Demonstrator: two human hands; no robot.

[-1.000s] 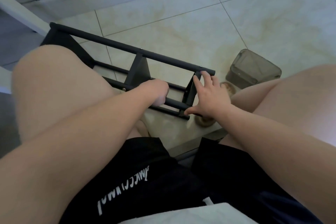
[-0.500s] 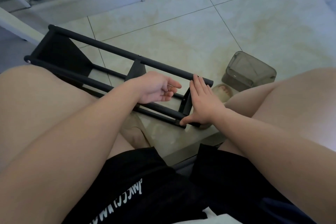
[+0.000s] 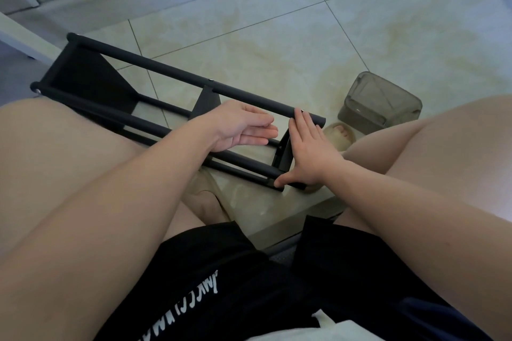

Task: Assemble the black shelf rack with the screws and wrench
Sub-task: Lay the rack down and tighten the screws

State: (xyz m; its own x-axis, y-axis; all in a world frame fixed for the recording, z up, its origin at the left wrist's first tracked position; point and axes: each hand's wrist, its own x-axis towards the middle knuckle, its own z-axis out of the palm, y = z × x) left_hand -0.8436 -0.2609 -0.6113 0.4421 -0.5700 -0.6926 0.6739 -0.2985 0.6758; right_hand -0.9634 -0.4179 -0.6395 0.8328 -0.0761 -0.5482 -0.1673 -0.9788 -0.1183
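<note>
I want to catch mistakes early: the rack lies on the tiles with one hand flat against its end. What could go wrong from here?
The right hand only presses flat on the end of the black shelf rack, and the left hand hovers open, so nothing grips it; it may slide on the smooth floor tiles. The grey container sits close beside that end, so a shifting rack could knock it.

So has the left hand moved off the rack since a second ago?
Yes. The left hand has let go of the rack. Judged against the lower bar it gripped, it has lifted and now hovers open above it, fingers pointing toward the right hand.
</note>
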